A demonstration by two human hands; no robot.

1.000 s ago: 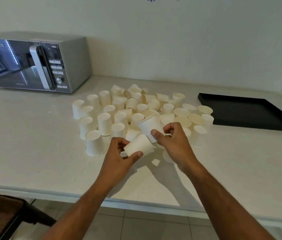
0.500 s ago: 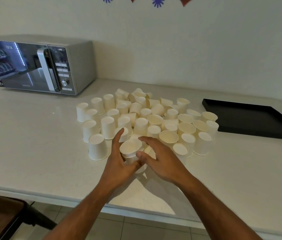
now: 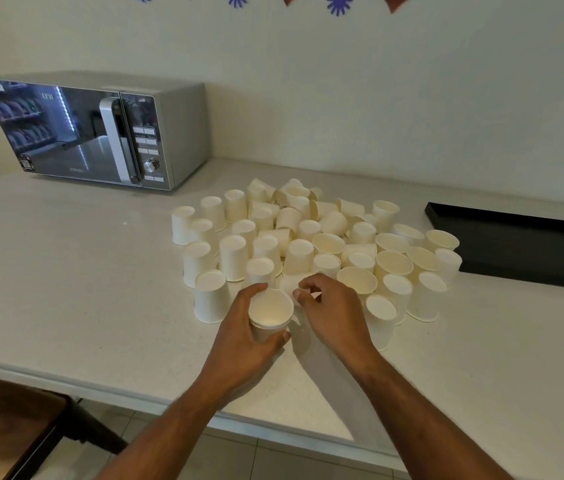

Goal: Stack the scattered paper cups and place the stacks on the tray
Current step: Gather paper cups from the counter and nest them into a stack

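Several cream paper cups [image 3: 308, 237] lie scattered in a cluster on the white table, most upside down, some mouth-up, some on their sides. My left hand [image 3: 239, 341] grips a small stack of cups [image 3: 270, 315] held mouth-up at the cluster's near edge. Beside it, my right hand [image 3: 332, 313] hovers over an upside-down cup [image 3: 291, 282], fingers curled and apart, holding nothing I can see. A black tray [image 3: 529, 244] rests empty at the right of the table.
A silver microwave [image 3: 100, 133] stands at the back left against the wall. The table's front edge [image 3: 135, 393] runs just under my forearms. A dark chair [image 3: 7, 427] sits below at the left. Paper decorations hang on the wall above.
One cup was slid into the other, and my left hand now holds the stack alone. My right hand has let go and moved toward the cluster. The view tilted up slightly.
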